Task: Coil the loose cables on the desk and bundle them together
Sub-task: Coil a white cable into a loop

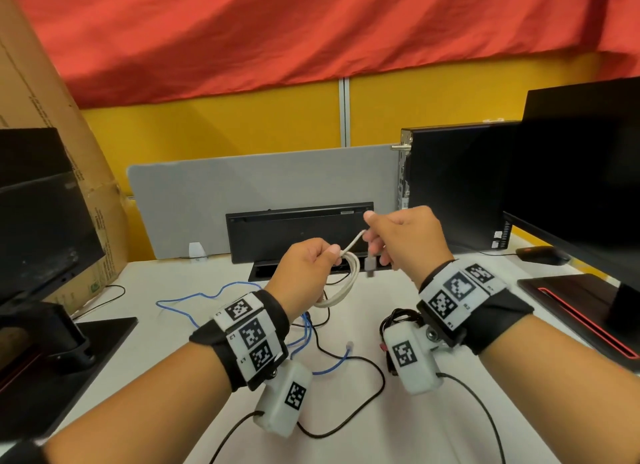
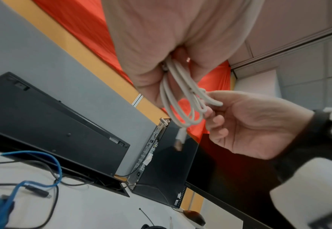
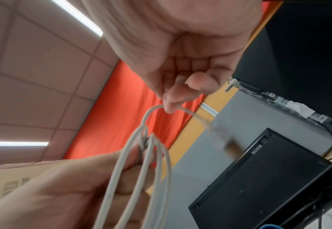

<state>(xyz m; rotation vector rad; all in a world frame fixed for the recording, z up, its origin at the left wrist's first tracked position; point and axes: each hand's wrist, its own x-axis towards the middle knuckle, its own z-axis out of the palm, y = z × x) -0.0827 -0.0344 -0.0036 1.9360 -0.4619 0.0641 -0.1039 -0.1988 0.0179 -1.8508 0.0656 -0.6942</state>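
A white cable [image 1: 349, 280] hangs in a few loops from my left hand [image 1: 311, 259], which grips the coil [image 2: 178, 99] above the desk. My right hand [image 1: 377, 236] pinches the cable's free end [image 3: 161, 108] just right of the coil, and the USB plug [image 1: 370, 267] dangles below those fingers. A loose blue cable [image 1: 207, 295] lies on the white desk [image 1: 166, 387] under my left wrist. A loose black cable [image 1: 363, 394] winds between my forearms. A coiled black cable [image 1: 401, 316] lies under my right wrist.
A black keyboard [image 1: 298, 231] stands on edge against the grey divider [image 1: 263, 172]. A black PC tower [image 1: 457, 183] and a monitor [image 1: 581, 179] are at the right, with a mouse [image 1: 542, 254] beside them. Another monitor [image 1: 38, 214] and a cardboard box [image 1: 52, 117] stand at the left.
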